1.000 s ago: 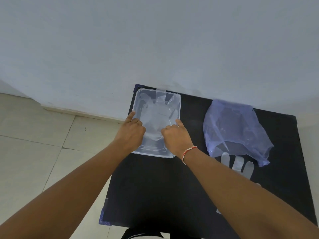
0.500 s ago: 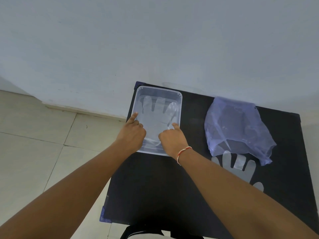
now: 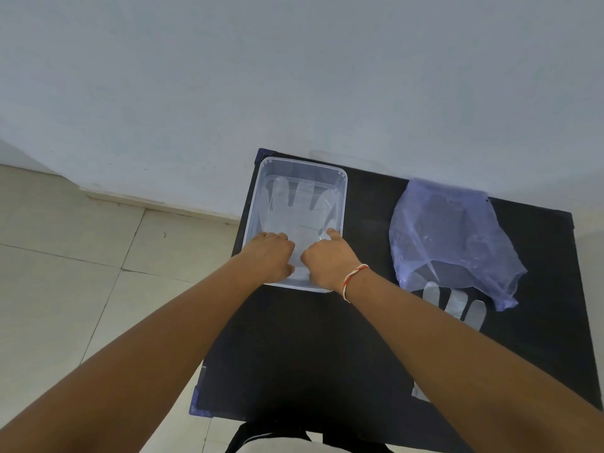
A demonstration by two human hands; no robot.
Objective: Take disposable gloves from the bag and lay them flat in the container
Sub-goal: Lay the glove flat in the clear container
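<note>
A clear plastic container (image 3: 343, 191) stands at the far left of the black table. A transparent disposable glove (image 3: 295, 210) lies spread inside it, fingers pointing away from me. My left hand (image 3: 269, 256) and my right hand (image 3: 327, 259) rest curled on the glove's cuff end, at the container's near side; the right index finger presses the glove down. A crumpled bluish plastic bag (image 3: 447, 233) lies to the right. Another clear glove (image 3: 457, 304) lies on the table at the bag's mouth, partly behind my right forearm.
The black table (image 3: 294, 354) stands against a pale wall (image 3: 294, 76). Its left edge drops to a tiled floor (image 3: 81, 273). My forearms cross the table's near half.
The glove was bunched a second ago and now lies spread in the container. Both hands have drawn in closer together over its cuff end.
</note>
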